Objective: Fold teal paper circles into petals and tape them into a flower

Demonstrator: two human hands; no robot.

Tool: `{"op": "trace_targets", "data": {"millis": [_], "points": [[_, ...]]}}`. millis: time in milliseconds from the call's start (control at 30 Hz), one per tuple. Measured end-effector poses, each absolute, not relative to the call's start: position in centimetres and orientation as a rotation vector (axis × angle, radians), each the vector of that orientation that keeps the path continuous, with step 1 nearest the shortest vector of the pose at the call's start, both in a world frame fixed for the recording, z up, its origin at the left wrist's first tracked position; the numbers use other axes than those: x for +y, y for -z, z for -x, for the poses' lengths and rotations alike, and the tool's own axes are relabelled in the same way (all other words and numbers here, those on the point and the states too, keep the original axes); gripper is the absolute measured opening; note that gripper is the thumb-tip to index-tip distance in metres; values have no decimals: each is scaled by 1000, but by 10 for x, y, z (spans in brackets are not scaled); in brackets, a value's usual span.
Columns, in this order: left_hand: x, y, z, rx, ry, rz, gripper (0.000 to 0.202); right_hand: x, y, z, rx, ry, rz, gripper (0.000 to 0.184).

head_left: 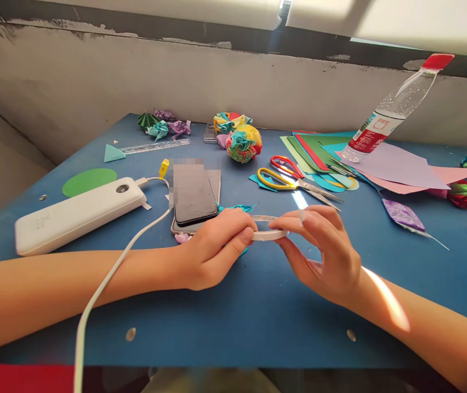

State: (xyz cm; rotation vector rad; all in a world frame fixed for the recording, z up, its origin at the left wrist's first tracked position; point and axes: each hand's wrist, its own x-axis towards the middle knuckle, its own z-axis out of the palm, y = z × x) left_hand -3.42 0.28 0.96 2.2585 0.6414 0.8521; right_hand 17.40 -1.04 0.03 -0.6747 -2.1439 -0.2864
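A thin white ring, which looks like a roll of tape (269,236), is held level just above the blue table. My left hand (219,248) grips its left side, thumb in front and fingers curled behind. On the opposite side, my right hand (327,251) pinches the rim between thumb and fingertips. Bits of crumpled turquoise paper (237,208) show behind my left hand, partly hidden by it. Beyond that hand lies a dark phone (195,196) on a flat grey object. Two pairs of scissors, red-handled (287,165) and yellow-handled (276,179), lie past the roll.
A white power bank (80,215) lies left, its cable (106,278) crossing over my left forearm. Folded paper balls (244,144) and a clear ruler (157,146) are at the back. Coloured sheets (405,161) and a bottle (374,128) stand right, with a purple paper piece (403,214) nearer.
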Motion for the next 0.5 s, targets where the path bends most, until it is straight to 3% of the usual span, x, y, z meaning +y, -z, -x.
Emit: {"op": "trace_targets", "data": {"millis": [133,267,367,500], "points": [[2,-5,35,659,-1118,-2392,18,-5,2,-178,-2125,287,743,63],[-5,-10,36,653,-1349,-2418,33,-1,-5,-188,-2229,624,715,57],[-10,-16,38,708,-1294,-2385,31,1,-7,-189,-2378,868,743,46],[-12,-16,51,666,-1126,-2588,36,3,0,-183,-2519,784,872,39]]}}
